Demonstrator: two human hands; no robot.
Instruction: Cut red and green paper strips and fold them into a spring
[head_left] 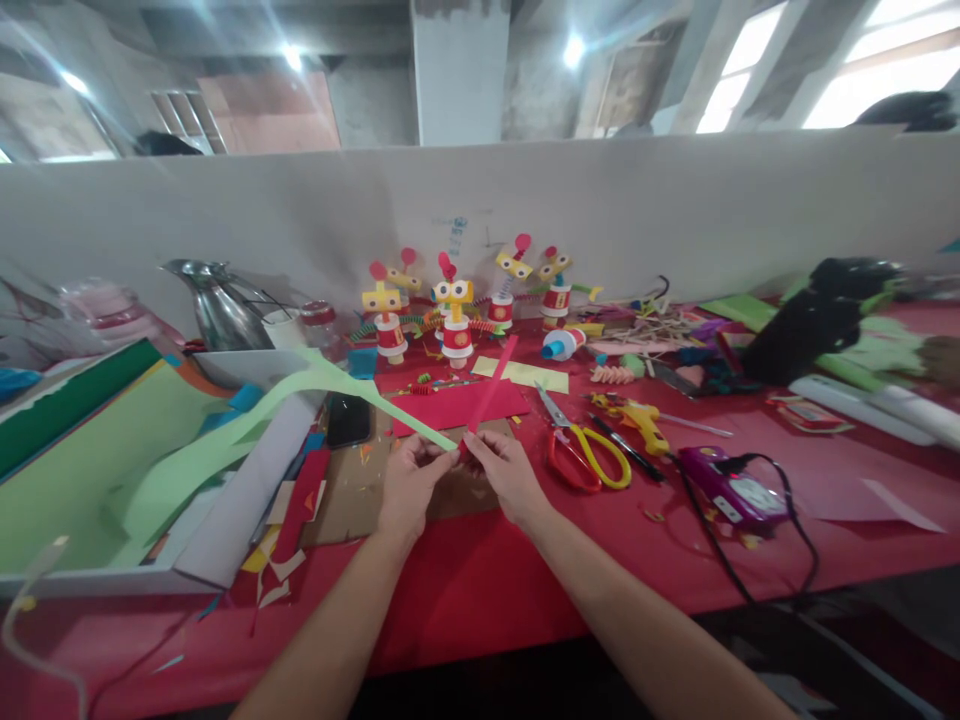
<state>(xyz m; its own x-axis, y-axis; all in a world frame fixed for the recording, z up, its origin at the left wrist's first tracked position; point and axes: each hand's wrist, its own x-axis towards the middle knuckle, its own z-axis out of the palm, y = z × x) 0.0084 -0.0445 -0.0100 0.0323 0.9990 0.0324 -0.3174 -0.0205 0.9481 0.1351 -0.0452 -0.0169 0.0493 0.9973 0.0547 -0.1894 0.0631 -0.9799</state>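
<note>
My left hand (413, 480) pinches the end of a light green paper strip (397, 410). The strip runs back to a larger curled green sheet that hangs over the box at the left. My right hand (504, 475) pinches a red paper strip (496, 385), which slants up and away. The two strip ends meet between my fingertips, where the fingers hide the join. Below and beyond my hands lie a brown cardboard sheet (352, 500) and a piece of red paper (442, 408). Close to my right hand are scissors (585, 445) with red and yellow handles.
Several small paper-cup robots (456, 335) stand at the back before a white partition (300, 210). A yellow glue gun (646, 425) and a purple power strip (735, 490) with a black cable lie at right. At left are an open box (217, 545), a phone (349, 420) and a metal jug (225, 305).
</note>
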